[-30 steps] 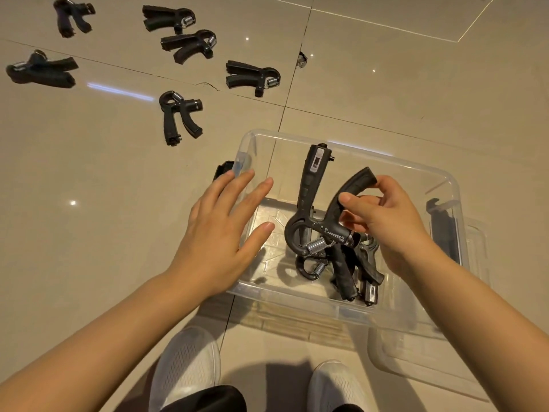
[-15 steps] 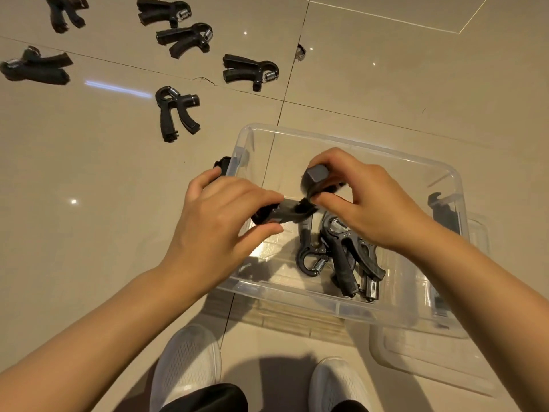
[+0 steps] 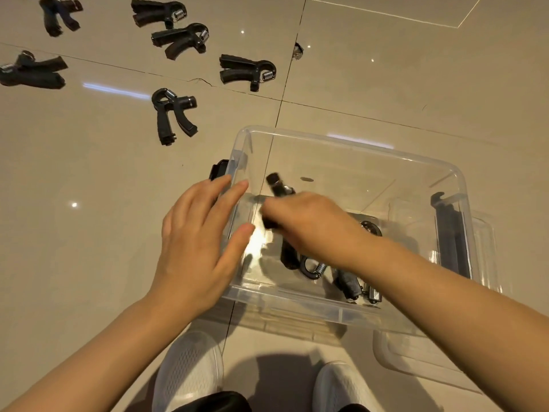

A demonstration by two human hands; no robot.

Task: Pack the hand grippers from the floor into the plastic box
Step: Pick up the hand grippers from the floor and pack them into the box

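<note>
A clear plastic box (image 3: 350, 141) stands on the tiled floor in front of me. My right hand (image 3: 315, 224) is inside it, closed around a black hand gripper (image 3: 277, 185) whose handle sticks out past my fingers. More black grippers (image 3: 347, 282) lie on the box floor under my wrist. My left hand (image 3: 196, 248) hovers flat with fingers spread at the box's left wall, holding nothing. Several black hand grippers lie on the floor at the upper left, the nearest one (image 3: 170, 117) and another (image 3: 248, 71) closest to the box.
The clear lid (image 3: 416, 370) lies under the box's right side, with a black latch (image 3: 450, 233) on the right wall and another (image 3: 218, 171) on the left. My two white shoes (image 3: 190, 367) are at the bottom. A chipped tile corner (image 3: 298, 50) lies beyond.
My left hand has let go of the gripper and opened beside the box wall. My right hand has carried the gripper lower into the box.
</note>
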